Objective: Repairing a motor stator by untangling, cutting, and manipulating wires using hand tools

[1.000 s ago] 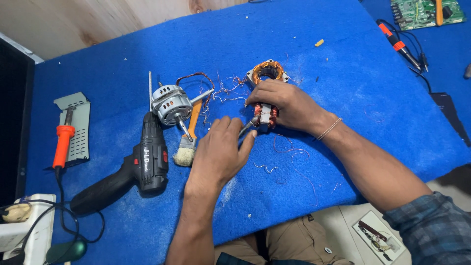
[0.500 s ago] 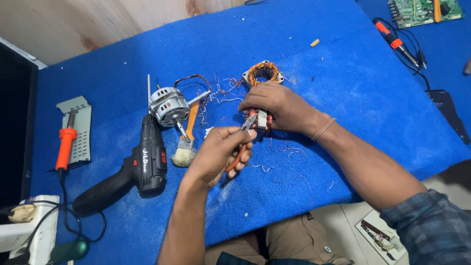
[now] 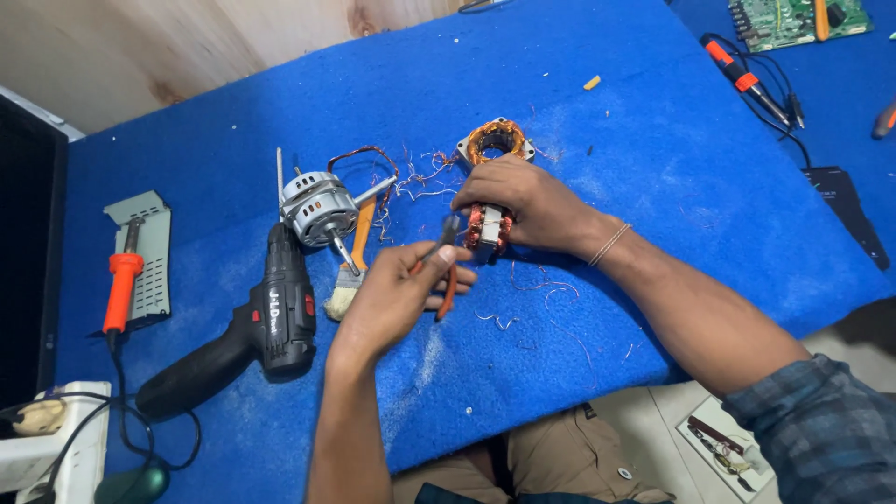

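Seen from above: blue felt-covered table [image 3: 653, 187], two bare hands at work near the middle. Right hand [image 3: 523, 201] clamped over a small wound motor core [image 3: 487, 227], copper coils and pale steel showing below the fingers, resting on the felt. Left hand [image 3: 397, 294] closed around the orange handles of small pliers [image 3: 441, 261], tip pointing toward the core, almost touching it.

Core probably dense and stiff in its steel stack, best gripped across the bare metal sides; copper windings thin, easily nicked or bent, so poor places to squeeze. Loose wire strands [image 3: 546, 285] scattered on the felt around it, light and springy.

Just beyond the right hand, a square stator [image 3: 495, 140] with an orange winding ring. To the left, a silver motor [image 3: 319, 207] with shaft, a paintbrush [image 3: 350, 266], a black cordless drill [image 3: 266, 322], and farther left an orange-handled soldering iron [image 3: 121, 285] on a metal stand.

Near table edge close below the left forearm; open felt to the right of the core and toward the far side, left side crowded.
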